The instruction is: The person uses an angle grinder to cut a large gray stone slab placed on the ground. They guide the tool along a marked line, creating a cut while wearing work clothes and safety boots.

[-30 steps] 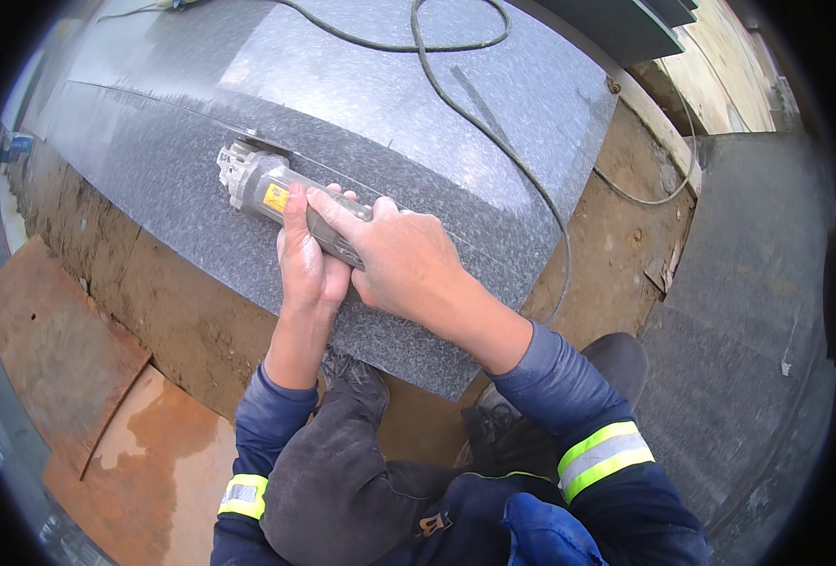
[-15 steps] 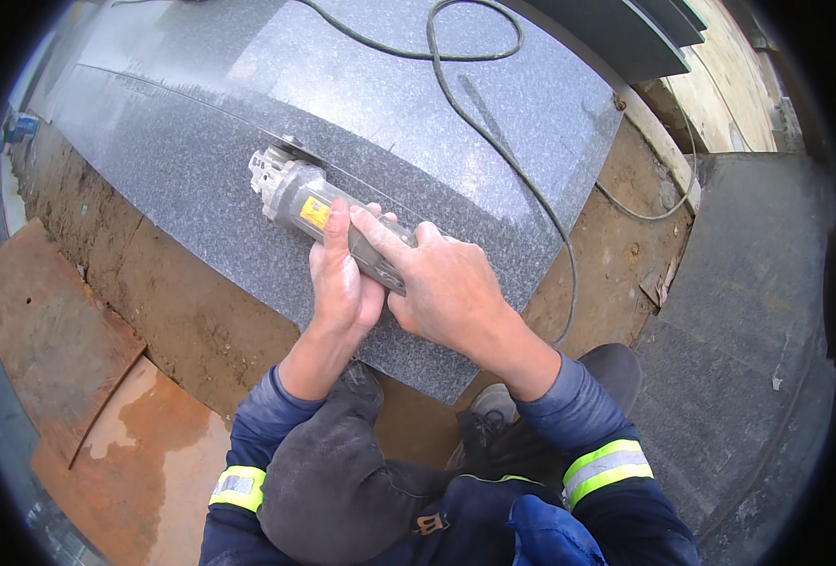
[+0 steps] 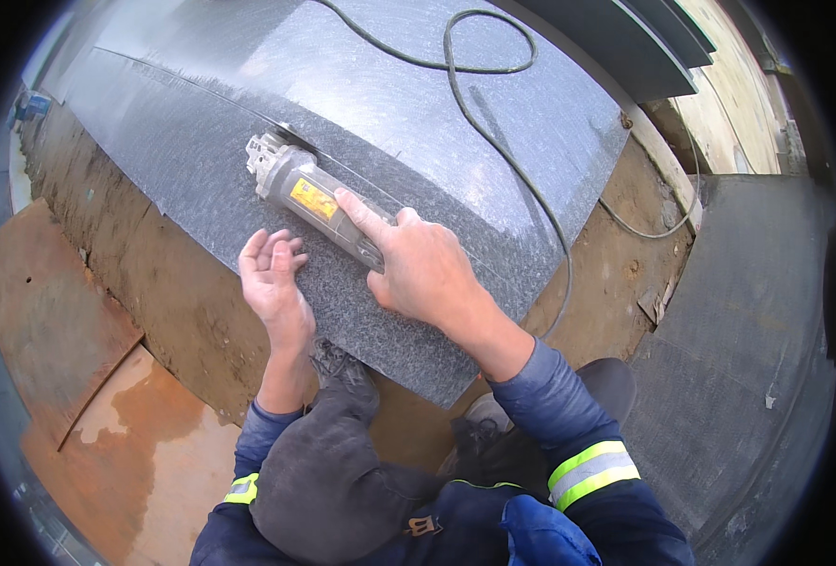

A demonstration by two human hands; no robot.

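Observation:
My right hand (image 3: 427, 267) is wrapped around the rear body of a dusty grey angle grinder (image 3: 327, 209) with a yellow label, its index finger laid along the casing. The grinder's disc (image 3: 297, 140) stands on edge along a thin straight line across a speckled dark grey stone slab (image 3: 342, 321). Apart from the tool, my left hand (image 3: 274, 283) hovers over the slab's near edge, fingers loosely curled and holding nothing. Pale dust coats both hands.
A dark cable (image 3: 493, 141) loops over the slab and drops off its right side. Rusty brown sheets (image 3: 55, 311) lie at left on bare soil (image 3: 187, 269). Dark panels (image 3: 625, 47) stand at the far right, above a dark grey mat-like sheet (image 3: 729, 349). My shoes are below the slab's near corner.
My left hand has let go of the grinder and moved left, away from it. My right hand still holds the grinder. The view has shifted slightly.

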